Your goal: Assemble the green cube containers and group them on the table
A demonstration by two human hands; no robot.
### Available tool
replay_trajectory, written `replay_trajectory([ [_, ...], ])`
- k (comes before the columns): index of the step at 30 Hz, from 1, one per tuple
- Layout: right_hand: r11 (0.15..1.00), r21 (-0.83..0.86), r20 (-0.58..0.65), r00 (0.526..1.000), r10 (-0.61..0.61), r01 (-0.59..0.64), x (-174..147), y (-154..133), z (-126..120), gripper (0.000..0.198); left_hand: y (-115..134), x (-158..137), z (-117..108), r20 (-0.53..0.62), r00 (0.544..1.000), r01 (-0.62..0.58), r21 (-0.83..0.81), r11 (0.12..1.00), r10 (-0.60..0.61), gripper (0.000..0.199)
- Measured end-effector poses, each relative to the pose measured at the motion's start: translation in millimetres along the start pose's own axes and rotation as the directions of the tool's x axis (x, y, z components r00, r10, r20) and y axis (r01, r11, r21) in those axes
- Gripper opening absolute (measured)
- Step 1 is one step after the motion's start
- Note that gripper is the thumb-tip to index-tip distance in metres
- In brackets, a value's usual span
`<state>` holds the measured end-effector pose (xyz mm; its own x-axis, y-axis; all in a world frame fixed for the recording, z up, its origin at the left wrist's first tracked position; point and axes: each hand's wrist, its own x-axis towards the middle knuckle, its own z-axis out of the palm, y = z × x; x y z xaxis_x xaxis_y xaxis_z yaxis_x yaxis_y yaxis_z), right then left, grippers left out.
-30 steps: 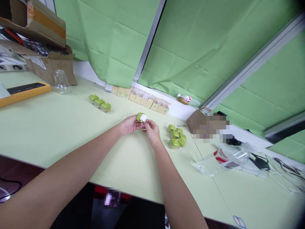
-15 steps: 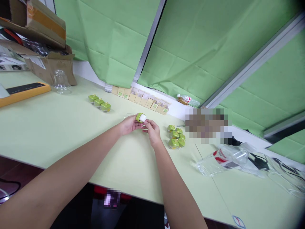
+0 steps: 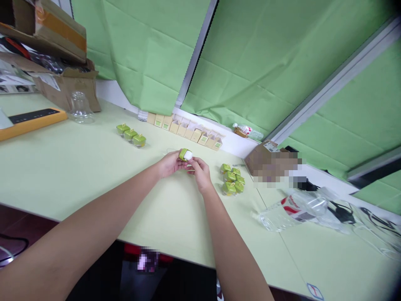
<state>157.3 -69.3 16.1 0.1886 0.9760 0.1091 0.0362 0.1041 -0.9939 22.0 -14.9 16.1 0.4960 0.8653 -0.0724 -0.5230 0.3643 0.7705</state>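
A small green lid-like piece with a rounded white part (image 3: 188, 155) is held up over the table in front of me. My left hand (image 3: 171, 164) grips its green side, fingers curled around and below it. From the right, my right hand (image 3: 200, 172) pinches at the white part's lower edge with thumb and fingertips. Several small clear boxes with green lids and loops (image 3: 230, 176) stand grouped to the right of my hands. To the left, a row of three like boxes (image 3: 130, 135) sits farther back. A thin clear item (image 3: 169, 150) lies behind my left hand, partly hidden.
Several small cardboard boxes (image 3: 188, 130) line the table's back edge. A large clear bottle (image 3: 291, 209) lies at the right near cables (image 3: 376, 225). Open cartons (image 3: 69, 83), a clear jar (image 3: 80, 109) and an orange-and-black device (image 3: 34, 121) are at the left.
Both hands and the green-and-white piece stay almost in place. The view has shifted very slightly, and more of the brown carton at the right shows outside the blurring.
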Motion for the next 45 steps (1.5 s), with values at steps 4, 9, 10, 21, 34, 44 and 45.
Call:
replay_trajectory([
  [4,1.0,-0.019,-0.019,1.0,-0.008,0.007,1,3,0,0.036,1,-1,1,0.007,1.0,0.028,0.004,1.0,-0.028,0.016],
  [9,0.997,-0.072,-0.031,0.999,-0.01,0.007,5,9,-1,0.034,0,-2,2,0.026,0.998,0.05,0.014,0.999,-0.051,0.018],
  [10,0.996,-0.085,-0.029,1.0,-0.008,0.005,6,10,-1,0.034,0,-2,2,0.021,0.999,0.048,0.015,0.999,-0.048,0.018],
  [21,0.994,-0.11,-0.047,0.999,-0.001,-0.004,7,11,-2,0.033,-1,4,-3,-0.025,1.0,0.004,0.028,1.0,-0.003,0.021],
  [34,0.99,-0.139,-0.026,1.0,-0.001,-0.002,5,9,-3,0.029,2,-2,-1,0.034,0.999,0.025,0.079,0.997,-0.028,0.024],
  [44,0.994,-0.107,0.01,1.0,0.007,-0.006,5,12,-3,0.03,1,0,-6,0.043,0.999,0.021,0.109,0.994,-0.026,0.021],
  [45,0.994,-0.11,0.006,1.0,0.008,-0.007,5,12,-3,0.029,1,1,-6,0.027,0.999,0.015,0.115,0.993,-0.018,0.02],
])
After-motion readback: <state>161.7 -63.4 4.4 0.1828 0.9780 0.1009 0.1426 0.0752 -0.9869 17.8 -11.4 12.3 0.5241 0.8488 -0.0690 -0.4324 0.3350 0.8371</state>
